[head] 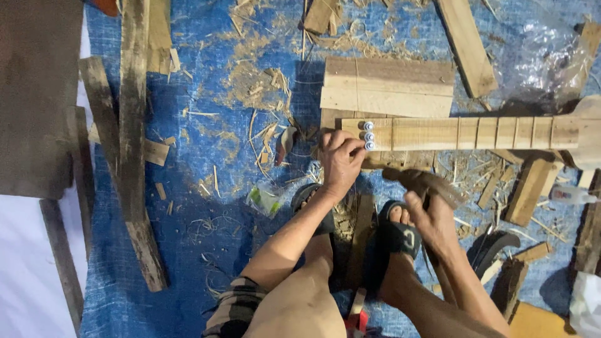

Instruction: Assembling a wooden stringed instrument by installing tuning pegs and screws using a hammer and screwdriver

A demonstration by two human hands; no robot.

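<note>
A long unfinished wooden instrument neck (pixel 476 133) with fret lines lies across wood blocks on a blue tarp (pixel 206 188). Three small white pegs (pixel 369 135) stand at its left end. My left hand (pixel 341 159) pinches the lowest peg with fingertips, resting against the neck's end. My right hand (pixel 432 216) grips a wooden-handled tool (pixel 429 184), blurred, just below the neck. My feet in black sandals (pixel 397 235) sit below the hands.
A flat board (pixel 388 86) lies behind the neck. Long rough planks (pixel 128 144) lie at left, scrap blocks (pixel 526 191) and a small white bottle (pixel 573 195) at right. Shavings litter the tarp; a clear plastic bag (pixel 544 56) sits top right.
</note>
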